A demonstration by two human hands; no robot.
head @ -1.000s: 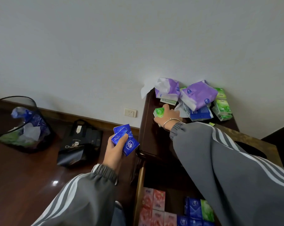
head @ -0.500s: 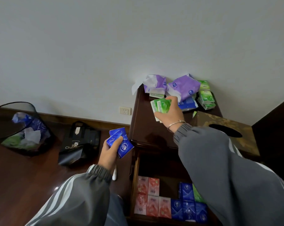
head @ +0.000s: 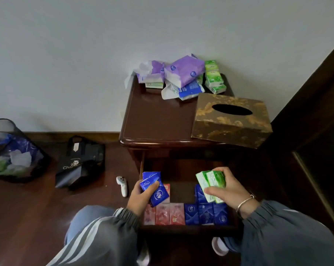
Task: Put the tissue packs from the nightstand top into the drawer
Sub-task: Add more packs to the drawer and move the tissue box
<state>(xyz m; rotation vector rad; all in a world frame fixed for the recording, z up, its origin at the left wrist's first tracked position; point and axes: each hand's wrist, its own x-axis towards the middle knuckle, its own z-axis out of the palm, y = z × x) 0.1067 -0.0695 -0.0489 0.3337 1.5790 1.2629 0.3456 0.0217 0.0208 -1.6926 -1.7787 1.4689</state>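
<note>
Now: both hands are over the open drawer point(head: 182, 191). Left hand point(head: 141, 196) is curled round two blue packs point(head: 154, 191) above the drawer's left side. Right hand point(head: 229, 191) grips green packs point(head: 212, 183) above its right side. Inside the drawer, a pink row point(head: 169, 214) and a blue row point(head: 206, 214) line the front. Behind the drawer, on the nightstand point(head: 158, 120) top: mixed pack pile point(head: 183, 71) and gold tissue box point(head: 231, 120).

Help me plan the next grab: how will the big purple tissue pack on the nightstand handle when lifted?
Probably soft and squashy: the purple tissue pack has a puffy, creased wrapper. Likely light for its size, being tissue. It lies tilted on the blue pack, so lifting it may shift that pile.
</note>
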